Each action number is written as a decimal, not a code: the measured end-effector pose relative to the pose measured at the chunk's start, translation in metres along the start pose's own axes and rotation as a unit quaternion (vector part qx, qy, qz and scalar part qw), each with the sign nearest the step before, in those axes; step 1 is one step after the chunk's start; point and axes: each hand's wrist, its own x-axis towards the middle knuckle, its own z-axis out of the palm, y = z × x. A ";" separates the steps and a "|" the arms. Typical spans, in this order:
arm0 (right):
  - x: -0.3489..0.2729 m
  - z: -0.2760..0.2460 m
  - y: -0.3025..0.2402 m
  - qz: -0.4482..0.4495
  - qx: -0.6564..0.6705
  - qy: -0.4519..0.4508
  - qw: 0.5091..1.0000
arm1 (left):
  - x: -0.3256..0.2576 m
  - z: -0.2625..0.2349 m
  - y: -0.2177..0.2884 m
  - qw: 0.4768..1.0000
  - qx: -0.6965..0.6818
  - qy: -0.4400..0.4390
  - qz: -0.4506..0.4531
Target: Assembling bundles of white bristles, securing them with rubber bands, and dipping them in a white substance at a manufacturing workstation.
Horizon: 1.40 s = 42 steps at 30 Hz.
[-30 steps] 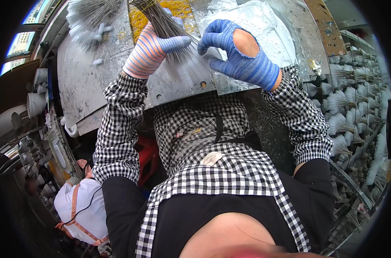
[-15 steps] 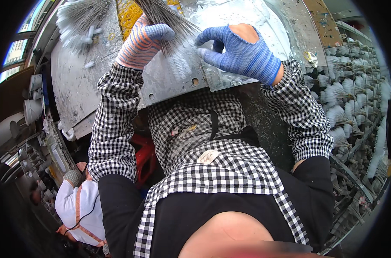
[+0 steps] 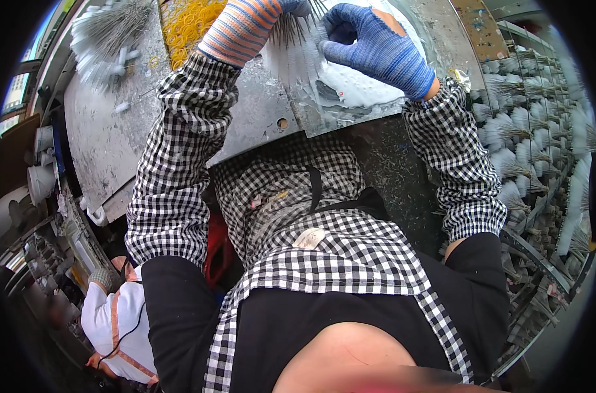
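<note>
My left hand (image 3: 245, 29), in an orange-and-blue striped glove, is closed around a bundle of thin wire-stemmed brushes (image 3: 297, 29) at the top of the view. Their pale bristle ends (image 3: 295, 65) hang down over the metal table. Part of the grip is cut off by the upper edge. My right hand (image 3: 380, 49), in a blue glove with bare skin showing at the back, is at the bundle's right side. Its fingers and thumb are curled together toward the wires; whatever lies between the fingertips is too hidden to name.
White wet-looking material (image 3: 363, 88) covers a plate under my right hand. Yellow rubber bands (image 3: 190, 29) fill a spot behind my left wrist. More wire brushes (image 3: 118, 33) lie at the far left; racks of brushes (image 3: 524, 124) stand at right. Another person (image 3: 121, 321) is at lower left.
Both hands have moved farther up the view, the left one also to the right with the brush bundle. My right fingers have come up against the bundle's side.
</note>
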 end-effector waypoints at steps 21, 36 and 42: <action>0.015 0.027 0.141 -0.043 -0.067 0.084 0.993 | 0.044 0.060 -0.030 0.736 0.574 -0.064 0.352; 0.013 0.061 0.221 -0.085 -0.100 0.014 0.991 | 0.039 0.062 -0.033 0.674 0.623 -0.118 0.379; 0.010 0.061 0.197 -0.073 -0.118 0.027 0.990 | 0.042 0.053 -0.045 0.686 0.598 -0.104 0.401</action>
